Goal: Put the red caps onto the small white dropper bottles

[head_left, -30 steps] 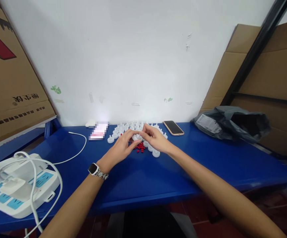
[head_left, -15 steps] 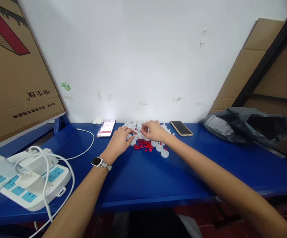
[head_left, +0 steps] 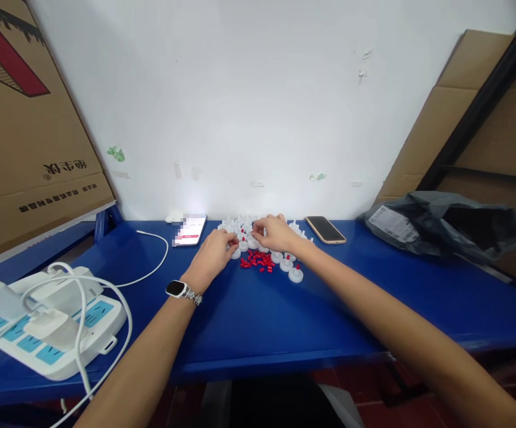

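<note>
White caps (head_left: 244,229) and a scatter of red plugs (head_left: 258,261) sit mid-table near the wall; my left hand (head_left: 211,255) rests curled at the caps' left edge, and I can't tell if it grips one. My right hand (head_left: 276,233) pinches at a cap, grip unclear. Lit phone (head_left: 190,230) left, dark phone (head_left: 325,229) right, power strip (head_left: 48,327) near left on the table (head_left: 258,321).

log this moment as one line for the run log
left hand: on white caps | right hand: fingertips among caps | red pieces: loose pile between hands | blue table
</note>
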`<action>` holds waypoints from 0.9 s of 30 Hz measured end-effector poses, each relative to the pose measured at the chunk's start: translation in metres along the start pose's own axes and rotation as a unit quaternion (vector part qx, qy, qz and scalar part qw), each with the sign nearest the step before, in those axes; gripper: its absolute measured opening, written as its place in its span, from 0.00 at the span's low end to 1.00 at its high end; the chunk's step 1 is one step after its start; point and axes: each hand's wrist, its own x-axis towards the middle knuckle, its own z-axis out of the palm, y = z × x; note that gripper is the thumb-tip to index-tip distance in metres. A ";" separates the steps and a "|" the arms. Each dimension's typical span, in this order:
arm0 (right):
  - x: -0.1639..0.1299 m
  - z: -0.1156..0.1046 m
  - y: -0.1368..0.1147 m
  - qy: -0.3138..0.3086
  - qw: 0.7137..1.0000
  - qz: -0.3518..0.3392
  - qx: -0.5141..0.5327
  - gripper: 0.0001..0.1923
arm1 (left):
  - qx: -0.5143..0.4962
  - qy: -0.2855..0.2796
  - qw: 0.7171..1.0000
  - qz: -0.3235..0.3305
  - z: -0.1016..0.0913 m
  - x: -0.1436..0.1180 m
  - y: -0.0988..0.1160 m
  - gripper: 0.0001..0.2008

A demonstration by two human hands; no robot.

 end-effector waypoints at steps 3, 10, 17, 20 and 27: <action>0.003 0.005 0.001 -0.013 1.000 -0.004 -0.015 0.09 | 0.002 0.006 1.000 0.001 -0.002 -0.001 0.000 0.08; 0.006 0.011 0.007 -0.008 1.000 0.018 -0.011 0.11 | -0.020 0.012 1.000 -0.008 0.002 0.000 -0.001 0.07; 0.016 0.005 0.012 0.023 0.996 0.082 0.013 0.13 | -0.076 0.011 0.996 -0.040 0.005 0.001 0.002 0.08; 0.033 0.005 0.012 0.019 0.996 0.089 -0.009 0.12 | -0.064 0.027 0.997 -0.029 0.001 0.000 0.001 0.09; 0.074 0.020 0.017 -0.026 0.986 0.159 -0.030 0.06 | -0.050 0.040 0.998 -0.015 -0.003 -0.001 -0.002 0.10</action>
